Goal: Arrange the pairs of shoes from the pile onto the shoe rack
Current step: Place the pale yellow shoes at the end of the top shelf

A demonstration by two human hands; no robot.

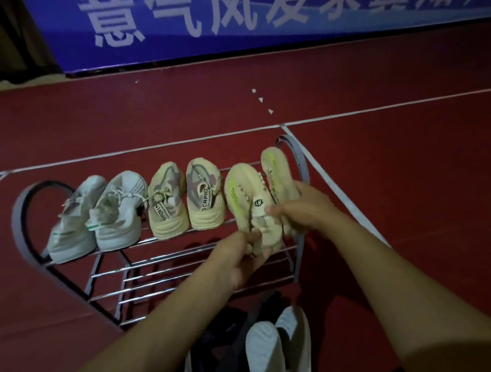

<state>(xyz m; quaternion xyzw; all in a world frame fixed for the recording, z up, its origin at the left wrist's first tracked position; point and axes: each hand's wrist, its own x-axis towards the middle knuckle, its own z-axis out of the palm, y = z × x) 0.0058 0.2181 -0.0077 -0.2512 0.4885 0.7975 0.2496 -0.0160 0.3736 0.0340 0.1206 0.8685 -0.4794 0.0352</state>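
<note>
A metal shoe rack [21, 218] stands on the red floor. Its top shelf carries a white pair [98, 220] at the left and a beige pair with grey patches [186, 199] in the middle. At the right end is a beige pair with neon-green streaks. My left hand [240, 257] grips the heel of the nearer beige-green shoe [243, 194]. My right hand [303, 209] holds the other beige-green shoe [277, 167] beside it. Both shoes point away from me over the top shelf.
The lower rack bars [158, 284] hold no shoes. A pile with a white pair [280, 349] and dark shoes [223, 339] lies on the floor in front of the rack. A blue banner [191, 18] stands behind, across white floor lines.
</note>
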